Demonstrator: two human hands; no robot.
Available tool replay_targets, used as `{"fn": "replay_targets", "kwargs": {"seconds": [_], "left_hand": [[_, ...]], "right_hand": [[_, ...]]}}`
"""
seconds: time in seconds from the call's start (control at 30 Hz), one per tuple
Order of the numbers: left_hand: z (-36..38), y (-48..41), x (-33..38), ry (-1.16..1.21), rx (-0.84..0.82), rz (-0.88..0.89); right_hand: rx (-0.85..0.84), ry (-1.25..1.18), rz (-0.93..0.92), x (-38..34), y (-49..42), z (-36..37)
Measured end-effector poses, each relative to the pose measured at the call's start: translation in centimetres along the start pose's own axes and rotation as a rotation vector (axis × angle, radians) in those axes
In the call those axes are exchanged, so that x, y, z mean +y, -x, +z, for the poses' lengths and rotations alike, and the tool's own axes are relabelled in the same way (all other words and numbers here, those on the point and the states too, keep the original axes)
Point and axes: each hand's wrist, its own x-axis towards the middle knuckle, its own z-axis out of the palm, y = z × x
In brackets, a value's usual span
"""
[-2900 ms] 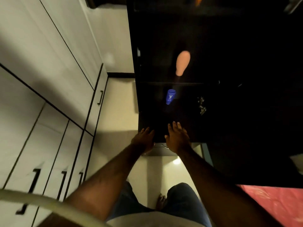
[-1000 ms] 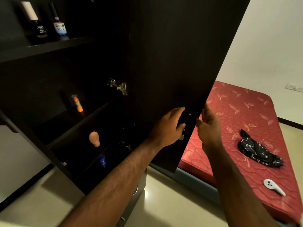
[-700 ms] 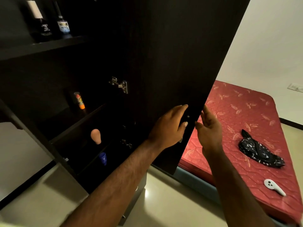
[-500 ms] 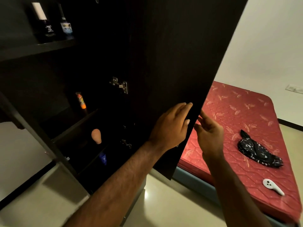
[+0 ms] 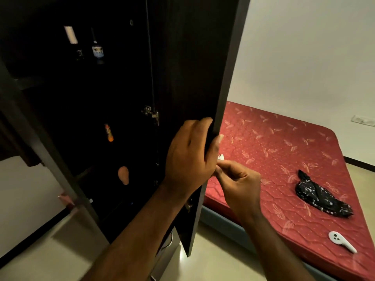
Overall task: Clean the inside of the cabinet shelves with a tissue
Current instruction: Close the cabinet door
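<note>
The dark cabinet stands open and its door [image 5: 194, 63] is swung toward me, edge-on. My left hand [image 5: 190, 153] wraps the door's free edge, thumb on the outer side. Just below it, my right hand [image 5: 239, 183] has its fingertips pinched together against the door's outer face, at a small white piece [image 5: 221, 157] that my left hand partly hides. Inside, the shelves [image 5: 28, 82] are very dark. No tissue is in view.
On the shelves stand two dark bottles [image 5: 97, 49], an orange tube [image 5: 109, 132] and a peach rounded thing [image 5: 123, 175]. A bed with a red mattress [image 5: 284, 151] is at the right, carrying a black patterned cloth [image 5: 320, 197] and a white controller [image 5: 341, 244].
The door has swung further toward me. My left hand went from flat on the inner face to gripping the edge; my right hand dropped below it and closed into a pinch.
</note>
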Motion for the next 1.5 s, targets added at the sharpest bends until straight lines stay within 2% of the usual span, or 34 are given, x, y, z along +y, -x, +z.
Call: {"fn": "replay_targets", "kwargs": {"seconds": [0.1, 0.2, 0.43, 0.67, 1.07, 1.37, 1.5], "left_hand": [[-3.2, -1.6, -0.6, -0.041, 0.089, 0.033], [-6.4, -3.3, -1.1, -0.182, 0.165, 0.088], [-12.1, -4.9, -4.9, -0.318, 0.273, 0.12], [-16.1, -4.2, -8.4, -0.604, 0.218, 0.059], [-17.4, -2.7, -12.6, -0.8, 0.238, -0.048], [-17.7, -0.3, -15.2, -0.844, 0.161, -0.207], [-18.2, -0.3, -16.1, -0.863, 0.148, -0.252]], "right_hand": [[-0.046, -0.003, -0.213, -2.9, -2.2, 1.3], [-0.108, -0.024, -0.377, -6.0, -4.5, 2.7], [-0.195, -0.08, -0.545, -11.1, -6.7, 8.4], [-0.144, -0.07, -0.562, -12.9, -6.1, 14.3], [-0.155, 0.135, -0.636, -13.9, -6.3, 19.4], [-0.404, 0.151, -0.643, -11.9, -4.2, 22.1], [-0.421, 0.144, -0.632, -12.2, -4.3, 23.1]]}}
